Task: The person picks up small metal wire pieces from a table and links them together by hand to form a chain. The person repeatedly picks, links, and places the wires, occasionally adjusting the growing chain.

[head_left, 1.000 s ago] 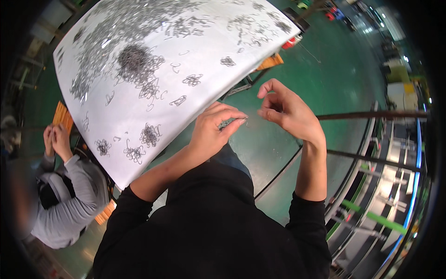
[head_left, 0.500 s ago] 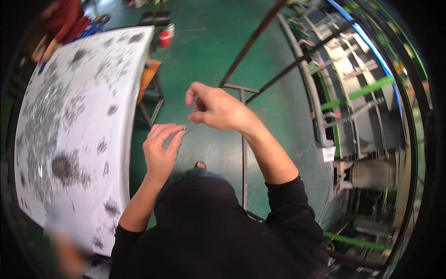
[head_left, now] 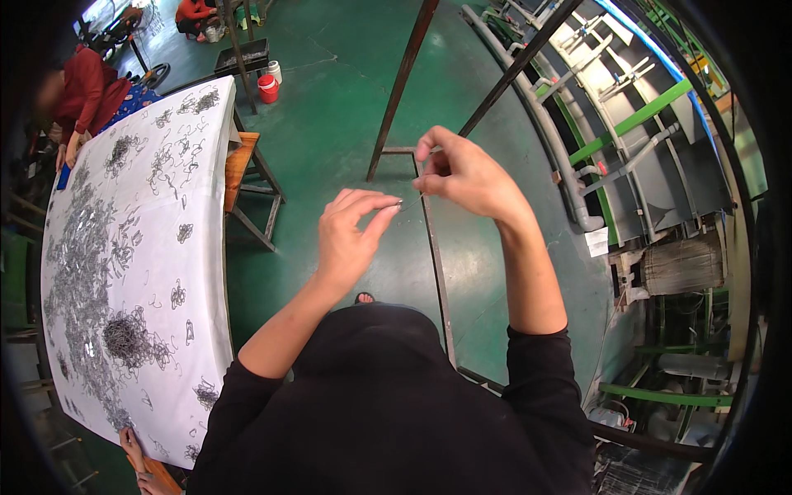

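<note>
My left hand (head_left: 351, 239) is closed in a pinch, thumb and forefinger gripping a small shiny metal piece (head_left: 400, 204). A thin dark wire (head_left: 415, 200) runs from there to the fingertips of my right hand (head_left: 477, 180). The right thumb and curled forefinger pinch the wire's other end, as far as it shows. Both hands are raised in front of me above the floor. The piece is too small to tell its exact kind. To my left, a white-covered table (head_left: 194, 272) carries many bent metal wire pieces (head_left: 125, 338), some loose, some in clumps.
Dark metal frame bars (head_left: 433, 272) stand ahead and to the right. Pipes and green beams (head_left: 631, 124) line the right side. A wooden stool (head_left: 240, 169) and red bucket (head_left: 267, 88) stand beyond the table. Co-workers (head_left: 87, 91) are at its far end, near corner (head_left: 136, 458) and farther back.
My view has shifted, and both hands now appear farther right, still pinched close together. A co-worker's hands have come into view at the table's near corner.
</note>
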Action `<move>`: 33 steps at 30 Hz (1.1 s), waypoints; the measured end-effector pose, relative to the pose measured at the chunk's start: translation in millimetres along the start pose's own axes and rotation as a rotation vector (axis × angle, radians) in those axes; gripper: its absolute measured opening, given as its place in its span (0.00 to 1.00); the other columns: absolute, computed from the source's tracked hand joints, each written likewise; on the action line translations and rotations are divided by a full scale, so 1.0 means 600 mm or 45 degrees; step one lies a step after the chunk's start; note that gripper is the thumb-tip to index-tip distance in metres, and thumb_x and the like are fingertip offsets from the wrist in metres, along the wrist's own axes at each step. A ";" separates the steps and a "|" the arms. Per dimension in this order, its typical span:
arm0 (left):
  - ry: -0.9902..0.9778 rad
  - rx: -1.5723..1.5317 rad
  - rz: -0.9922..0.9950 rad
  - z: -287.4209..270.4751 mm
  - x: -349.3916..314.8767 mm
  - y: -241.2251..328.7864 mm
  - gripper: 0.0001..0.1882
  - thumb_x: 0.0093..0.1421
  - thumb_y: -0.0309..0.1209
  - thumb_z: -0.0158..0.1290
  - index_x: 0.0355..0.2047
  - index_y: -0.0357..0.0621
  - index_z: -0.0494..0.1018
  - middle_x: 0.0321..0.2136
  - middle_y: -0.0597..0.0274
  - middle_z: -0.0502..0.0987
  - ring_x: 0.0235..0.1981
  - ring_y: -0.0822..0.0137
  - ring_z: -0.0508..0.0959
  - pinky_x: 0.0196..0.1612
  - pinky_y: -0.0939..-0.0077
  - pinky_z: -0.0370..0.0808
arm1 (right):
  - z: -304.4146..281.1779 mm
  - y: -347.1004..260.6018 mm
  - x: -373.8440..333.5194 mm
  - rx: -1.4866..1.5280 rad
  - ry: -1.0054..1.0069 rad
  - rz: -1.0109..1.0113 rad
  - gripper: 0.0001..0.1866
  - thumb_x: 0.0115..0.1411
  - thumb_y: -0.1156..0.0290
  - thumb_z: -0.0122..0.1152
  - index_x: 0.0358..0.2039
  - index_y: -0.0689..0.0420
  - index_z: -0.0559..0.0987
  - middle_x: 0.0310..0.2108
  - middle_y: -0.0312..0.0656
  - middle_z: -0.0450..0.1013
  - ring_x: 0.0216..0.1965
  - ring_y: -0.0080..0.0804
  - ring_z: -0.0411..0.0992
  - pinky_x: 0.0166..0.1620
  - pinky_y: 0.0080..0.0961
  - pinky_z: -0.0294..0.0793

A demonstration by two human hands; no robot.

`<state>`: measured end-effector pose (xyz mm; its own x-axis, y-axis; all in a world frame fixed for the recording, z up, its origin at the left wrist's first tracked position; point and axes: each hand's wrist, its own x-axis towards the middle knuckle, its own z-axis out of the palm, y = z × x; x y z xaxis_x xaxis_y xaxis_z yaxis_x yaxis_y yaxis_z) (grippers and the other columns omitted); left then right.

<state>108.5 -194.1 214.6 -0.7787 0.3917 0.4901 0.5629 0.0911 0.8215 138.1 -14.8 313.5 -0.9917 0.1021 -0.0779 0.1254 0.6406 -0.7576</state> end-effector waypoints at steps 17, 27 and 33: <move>-0.047 -0.040 0.123 0.155 0.085 0.025 0.06 0.51 0.30 0.61 0.28 0.44 0.79 0.27 0.66 0.79 0.32 0.64 0.75 0.43 0.69 0.66 | -0.052 0.052 -0.058 -0.164 0.752 -0.123 0.12 0.54 0.76 0.62 0.38 0.61 0.70 0.23 0.41 0.73 0.25 0.27 0.72 0.30 0.23 0.70; 0.007 -0.139 0.282 0.239 0.136 0.063 0.05 0.51 0.31 0.61 0.27 0.45 0.79 0.28 0.67 0.79 0.34 0.63 0.75 0.46 0.66 0.64 | -0.060 0.134 -0.083 0.141 1.211 -0.202 0.06 0.54 0.74 0.66 0.31 0.63 0.80 0.26 0.37 0.75 0.24 0.20 0.70 0.27 0.18 0.67; -0.044 -0.218 0.316 0.272 0.170 0.099 0.07 0.53 0.31 0.60 0.33 0.45 0.79 0.31 0.65 0.78 0.36 0.63 0.76 0.47 0.67 0.65 | -0.106 0.134 -0.082 0.033 1.484 -0.211 0.04 0.55 0.75 0.64 0.28 0.62 0.79 0.25 0.38 0.74 0.23 0.22 0.70 0.25 0.19 0.66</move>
<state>107.9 0.9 265.5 -0.6115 0.4138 0.6744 0.6779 -0.1657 0.7163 198.9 80.1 298.0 -0.3696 0.6616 0.6525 -0.0166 0.6974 -0.7165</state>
